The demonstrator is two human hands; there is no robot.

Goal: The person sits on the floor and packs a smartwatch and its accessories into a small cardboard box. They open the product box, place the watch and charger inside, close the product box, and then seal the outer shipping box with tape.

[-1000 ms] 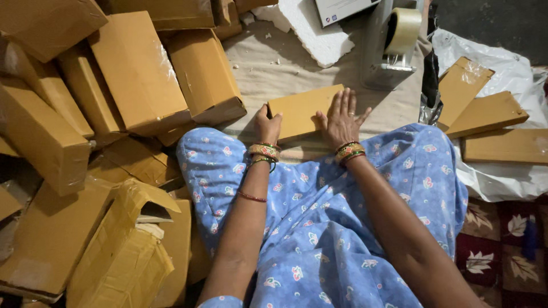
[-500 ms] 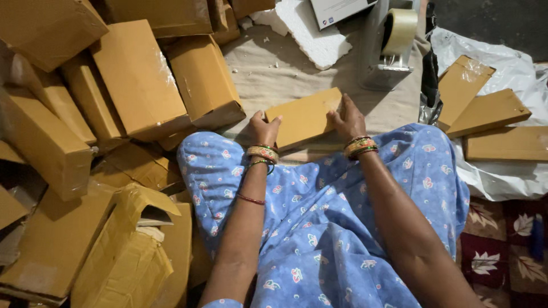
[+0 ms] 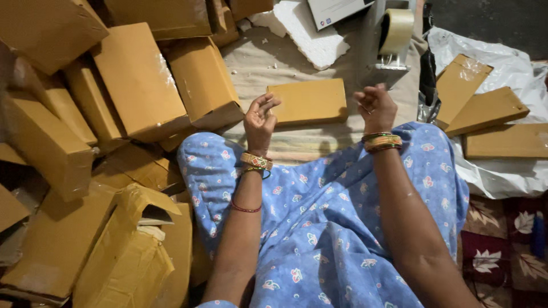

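- I cannot see under the box [image 3: 308, 101]: its near edge sinks into shadow, so I cannot tell how it sits on the cloth [image 3: 251, 63].
- The left hand [image 3: 260, 118] covers the box's near left corner from my view; whether any fingertip touches the cardboard I cannot tell.
- The tape dispenser [image 3: 388, 45] is cut off at the top edge, and so is the white foam [image 3: 311, 34] beside it.
- The pile of cartons [image 3: 137, 85], out beyond the left fingers, runs off the frame on the left and top, and its lower boxes are lost in the dark.
- I see the left hand raised, wrist bent, fingers curled loosely with thumb and forefinger pinched near each other; it grasps nothing.
- The right hand [image 3: 374, 105] is also lifted, back toward me, fingers folded into a loose fist; it holds nothing that I can see.
- The box lies flat between the two hands, just past the fingertips, free of both.
- Both forearms stretch forward over the blue flowered lap [image 3: 325, 228], with bangles at each wrist.
- Three flat boxes [image 3: 485, 111] lie on white plastic [image 3: 514, 63], well out from the right fingers.
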